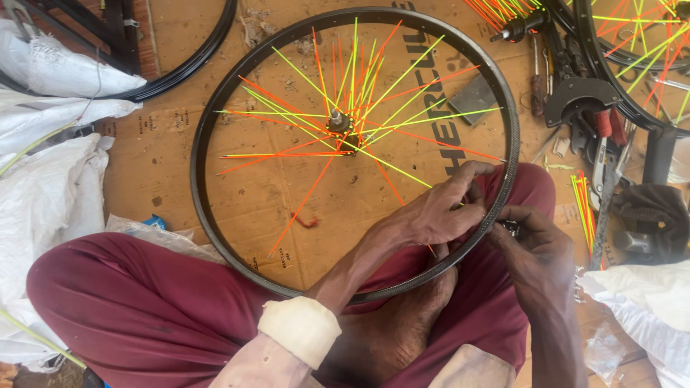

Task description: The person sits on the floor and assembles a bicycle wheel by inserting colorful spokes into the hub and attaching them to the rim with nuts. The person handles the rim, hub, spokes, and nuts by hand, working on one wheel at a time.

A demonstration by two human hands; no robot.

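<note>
A black bicycle wheel rim (215, 108) lies across my lap and the cardboard, with orange and lime-yellow spokes fanning out from its hub (339, 122). My left hand (438, 208) reaches inside the rim at its lower right and pinches the end of a spoke against the rim. My right hand (535, 248) is just outside the rim at the same spot, fingers closed on a small dark metal piece (511, 227) pressed to the rim's outer face. Several spokes hang loose, not reaching the rim.
Cardboard sheet (158, 158) covers the floor. Another spoked wheel (632, 65) lies at top right beside pliers and hand tools (600, 144). A bundle of loose spokes (583, 208) lies right of my knee. White sacks (50, 165) sit left; a bare rim (180, 65) lies top left.
</note>
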